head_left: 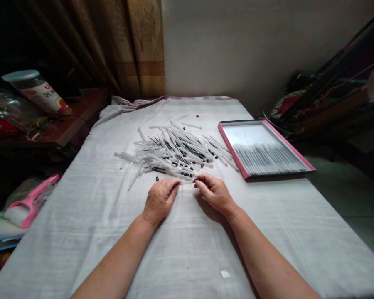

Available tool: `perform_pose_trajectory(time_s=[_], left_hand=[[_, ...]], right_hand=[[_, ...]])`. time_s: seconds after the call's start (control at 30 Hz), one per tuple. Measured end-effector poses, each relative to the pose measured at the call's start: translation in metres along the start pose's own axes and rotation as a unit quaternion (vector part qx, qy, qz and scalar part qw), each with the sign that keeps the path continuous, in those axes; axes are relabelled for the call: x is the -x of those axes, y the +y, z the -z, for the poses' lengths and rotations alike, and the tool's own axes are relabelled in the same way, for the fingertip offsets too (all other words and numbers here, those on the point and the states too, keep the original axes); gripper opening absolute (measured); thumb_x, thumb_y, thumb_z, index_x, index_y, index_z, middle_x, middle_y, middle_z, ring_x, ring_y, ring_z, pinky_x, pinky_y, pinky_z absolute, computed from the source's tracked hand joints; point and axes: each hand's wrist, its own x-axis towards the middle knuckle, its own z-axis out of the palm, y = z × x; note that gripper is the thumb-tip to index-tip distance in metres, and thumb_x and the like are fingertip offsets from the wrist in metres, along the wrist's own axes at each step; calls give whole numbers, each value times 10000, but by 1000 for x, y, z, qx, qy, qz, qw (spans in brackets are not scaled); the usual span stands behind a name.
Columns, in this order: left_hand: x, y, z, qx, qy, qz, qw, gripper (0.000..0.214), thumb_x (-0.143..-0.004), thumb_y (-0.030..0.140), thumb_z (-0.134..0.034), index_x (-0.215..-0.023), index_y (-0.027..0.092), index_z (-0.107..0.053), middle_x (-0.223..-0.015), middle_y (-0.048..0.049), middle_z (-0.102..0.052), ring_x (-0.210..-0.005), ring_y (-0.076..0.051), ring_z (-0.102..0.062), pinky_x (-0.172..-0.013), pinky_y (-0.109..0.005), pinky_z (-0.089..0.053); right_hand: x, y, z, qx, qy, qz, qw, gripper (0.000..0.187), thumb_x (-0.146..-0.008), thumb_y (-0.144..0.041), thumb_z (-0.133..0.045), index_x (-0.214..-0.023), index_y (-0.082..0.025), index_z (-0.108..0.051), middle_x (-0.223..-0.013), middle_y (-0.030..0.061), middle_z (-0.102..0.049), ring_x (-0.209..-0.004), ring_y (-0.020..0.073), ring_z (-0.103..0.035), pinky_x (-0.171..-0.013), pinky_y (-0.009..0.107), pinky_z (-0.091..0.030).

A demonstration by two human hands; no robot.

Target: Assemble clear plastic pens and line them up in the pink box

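My left hand (160, 198) and my right hand (214, 192) rest on the white cloth, fingers curled, and pinch the two ends of one clear plastic pen tube (187, 181) between them. Just beyond my fingers lies a loose pile of clear pen tubes and black-tipped refills (177, 153). A pink-edged tray (233, 152) stands to the right of the pile, with a neat row of assembled clear pens (268, 158) laid in its near half.
The white cloth-covered table (187, 241) runs from me to the wall. A small black cap (157, 178) and a red bit (197, 116) lie loose. A jar (39, 91) and pink tool (34, 199) sit left; clutter stands right.
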Motion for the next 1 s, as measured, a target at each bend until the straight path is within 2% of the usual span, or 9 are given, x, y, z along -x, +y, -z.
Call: perform_pose_trajectory(time_s=[0.13,0.27,0.33,0.47,0.6,0.67,0.8,0.93,1.0], left_hand=[[0,0,-1,1,2,-8,1000,172,-933,189,-529,-1072,184,-629,-983,-73,-739,-897,-213,-688,-810,-356,-540],[0,-1,-1,8,2,-1,1000,169,-933,190,-528,-1071,189,-626,-985,-70,-738,-900,-209,-688,-808,-349,-542],[0,-2,0,7,-1,2,1000,169,-934,189,-526,-1073,195,-623,-988,-68,-736,-899,-207,-688,-803,-345,-544],[0,-2,1,5,-4,-6,1000,168,-933,187,-529,-1076,198,-617,-985,-66,-736,-896,-212,-689,-800,-348,-546],[0,-1,0,8,-5,-15,1000,167,-931,184,-531,-1076,193,-615,-987,-70,-735,-897,-216,-688,-804,-354,-547],[0,-1,0,11,-6,-11,1000,169,-930,182,-533,-1077,194,-616,-988,-69,-735,-902,-215,-689,-807,-352,-547],[0,-2,0,13,-6,-9,1000,166,-931,184,-533,-1074,192,-618,-983,-70,-736,-898,-214,-690,-808,-352,-548],[0,-2,1,11,-7,-9,1000,166,-934,191,-531,-1075,192,-618,-988,-72,-736,-904,-214,-690,-814,-354,-548],[0,-1,1,12,-7,-13,1000,165,-935,192,-530,-1074,192,-618,-985,-71,-737,-897,-212,-690,-811,-354,-548]], right_hand=[[1,-3,0,34,-12,-12,999,292,-927,-355,-470,-719,-202,-606,-645,14,-656,-595,142,-605,-598,252,-455],[2,-2,0,28,-2,4,1000,187,-878,-324,-547,-975,-193,-639,-713,11,-684,-584,137,-607,-589,247,-460],[2,-1,0,19,2,20,1000,192,-861,-274,-557,-1023,-199,-628,-756,15,-706,-639,146,-643,-636,250,-480],[0,-1,-1,26,1,32,999,139,-892,-271,-518,-852,-211,-637,-708,8,-697,-654,146,-653,-651,245,-476],[0,-1,0,48,-6,14,999,339,-937,-344,-463,-650,-208,-584,-596,0,-642,-563,128,-600,-569,230,-431],[1,-1,0,50,-11,16,999,316,-934,-351,-464,-694,-204,-606,-615,3,-643,-579,133,-602,-579,234,-435],[2,-1,1,53,-10,27,998,167,-877,-301,-535,-961,-198,-638,-726,12,-683,-640,149,-627,-629,249,-460],[1,-1,0,52,-13,37,998,146,-890,-288,-510,-879,-208,-631,-721,12,-682,-662,152,-637,-652,252,-468],[0,-1,0,51,-10,33,998,201,-913,-304,-486,-794,-210,-618,-679,6,-669,-633,143,-630,-629,244,-458]])
